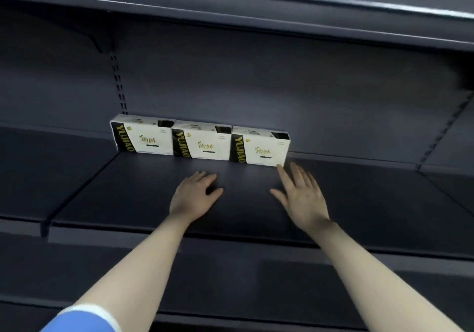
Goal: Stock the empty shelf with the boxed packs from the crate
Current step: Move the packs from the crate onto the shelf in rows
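Observation:
Three white boxed packs with black and gold "YUJIAO" side bands stand in a row against the back wall of the dark shelf (128, 198): the left pack (143, 137), the middle pack (202, 143) and the right pack (260, 148). They touch side by side. My left hand (193, 196) hovers over the shelf board in front of the middle pack, fingers apart, holding nothing. My right hand (301, 196) is spread flat, its fingertips close to the lower right corner of the right pack. The crate is out of view.
The shelf board runs on to the right of the packs up to a slotted upright (441, 129). Another slotted upright (119, 85) rises behind the left pack. A higher shelf (230, 21) overhangs above, and a lower shelf (230, 288) lies beneath my forearms.

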{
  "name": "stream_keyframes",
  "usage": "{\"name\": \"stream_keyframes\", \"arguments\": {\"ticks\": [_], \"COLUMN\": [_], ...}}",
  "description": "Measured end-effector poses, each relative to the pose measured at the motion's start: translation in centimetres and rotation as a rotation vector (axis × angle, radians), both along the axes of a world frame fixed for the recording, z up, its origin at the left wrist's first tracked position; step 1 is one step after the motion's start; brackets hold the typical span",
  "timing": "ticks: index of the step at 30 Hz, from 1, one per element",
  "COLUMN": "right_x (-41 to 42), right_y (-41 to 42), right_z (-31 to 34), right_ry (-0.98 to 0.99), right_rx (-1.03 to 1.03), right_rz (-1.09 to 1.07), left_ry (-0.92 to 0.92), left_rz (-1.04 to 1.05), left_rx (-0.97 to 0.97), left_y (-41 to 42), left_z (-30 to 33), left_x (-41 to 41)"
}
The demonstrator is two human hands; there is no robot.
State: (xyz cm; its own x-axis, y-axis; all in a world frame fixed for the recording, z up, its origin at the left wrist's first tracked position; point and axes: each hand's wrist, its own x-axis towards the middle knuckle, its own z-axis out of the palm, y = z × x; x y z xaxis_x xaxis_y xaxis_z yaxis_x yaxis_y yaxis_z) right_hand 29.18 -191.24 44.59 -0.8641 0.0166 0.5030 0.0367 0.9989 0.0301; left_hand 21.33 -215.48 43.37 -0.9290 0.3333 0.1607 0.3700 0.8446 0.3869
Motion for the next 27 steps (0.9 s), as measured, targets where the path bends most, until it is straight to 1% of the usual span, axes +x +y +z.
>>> {"name": "stream_keyframes", "arguments": {"ticks": [4, 8, 10, 13, 17, 21, 25, 27], "right_x": [5.2, 9.6, 11.3, 13.8, 17.1, 20.2, 21.9, 22.2], "right_y": [-1.2, -1.5, -1.9, -3.1, -5.4, -7.9, -10.7, -12.6], "right_z": [-1.2, -1.9, -2.3, -2.9, -4.8, -7.1, -8.7, -9.5], "right_ry": [-0.047, -0.086, -0.089, -0.101, -0.144, -0.193, -0.263, -0.338], "right_rx": [-0.063, -0.104, -0.101, -0.136, -0.178, -0.188, -0.182, -0.182], "right_rz": [-0.037, -0.051, -0.037, -0.004, 0.026, 0.071, 0.107, 0.110], "left_ry": [0.013, 0.102, 0.135, 0.138, 0.054, -0.075, -0.131, -0.158], "left_rz": [0.034, 0.049, 0.063, 0.098, 0.136, 0.153, 0.173, 0.182], "left_rx": [0.119, 0.024, 0.025, 0.032, -0.038, -0.002, 0.005, 0.004], "left_y": [-1.1, -3.0, -4.4, -7.0, -10.4, -12.8, -15.4, -16.9], "left_z": [0.1, -0.5, -1.1, -2.8, -5.6, -7.4, -8.7, -9.4], "left_x": [2.9, 7.7, 10.5, 15.2, 20.4, 24.2, 26.1, 26.3]}}
